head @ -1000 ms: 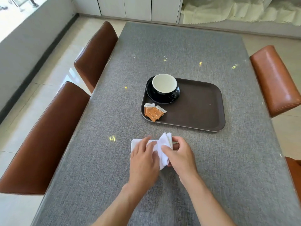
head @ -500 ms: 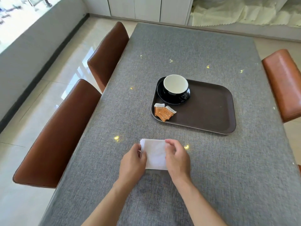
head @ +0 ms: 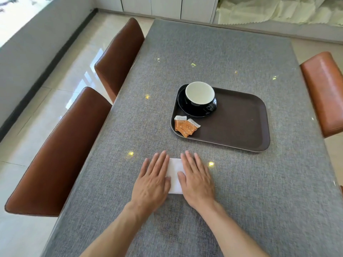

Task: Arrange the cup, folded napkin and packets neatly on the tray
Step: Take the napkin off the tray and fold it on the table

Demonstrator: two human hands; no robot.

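Near table edge | I pressed left hand point(head: 152, 180) and right hand point(head: 197, 179) flat, fingers spread, on napkin point(head: 175, 175) | soft, light; pinch folded edge.

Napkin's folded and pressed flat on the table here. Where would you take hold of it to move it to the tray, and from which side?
Probably the napkin's near edge, from the person's side. It lies flat on the cloth between the left hand and right hand, both spread open over its sides, so a thumb must slip under an edge. A pinch across all layers should keep the fold shut on the way to the tray.
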